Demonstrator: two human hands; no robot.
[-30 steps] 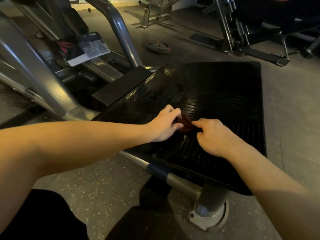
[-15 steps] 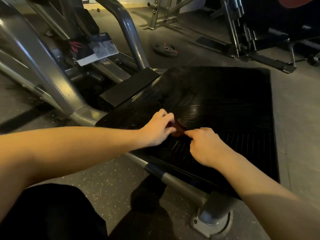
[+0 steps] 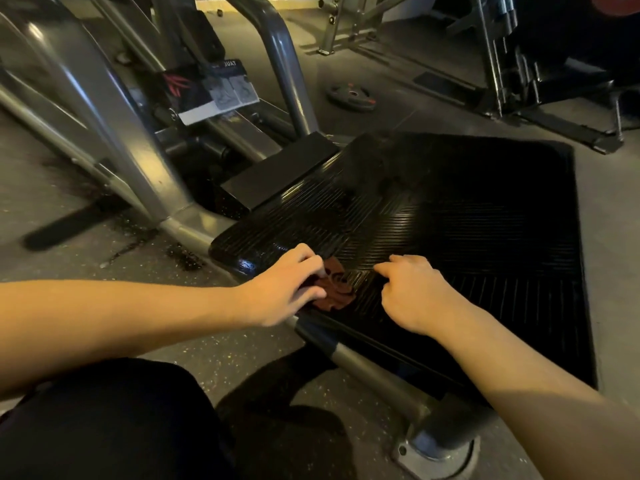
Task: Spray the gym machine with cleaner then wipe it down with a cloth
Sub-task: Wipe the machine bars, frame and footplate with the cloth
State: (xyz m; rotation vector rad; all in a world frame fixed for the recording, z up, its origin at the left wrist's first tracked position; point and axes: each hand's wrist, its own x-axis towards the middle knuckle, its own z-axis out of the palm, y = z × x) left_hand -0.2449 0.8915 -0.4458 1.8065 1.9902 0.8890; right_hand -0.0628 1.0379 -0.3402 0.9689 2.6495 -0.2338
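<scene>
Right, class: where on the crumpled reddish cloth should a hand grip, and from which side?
Pinch the raised folds of the cloth on its free right side, fingers coming from above and the right: the left hand covers its left part; it lies bunched on the footplate.

Single wide-angle view from my head. It faces forward and steeply down, close above the machine's ribbed black footplate, which fills mid-frame. My lap occupies the lower left corner; the gym floor recedes along the top edge.
</scene>
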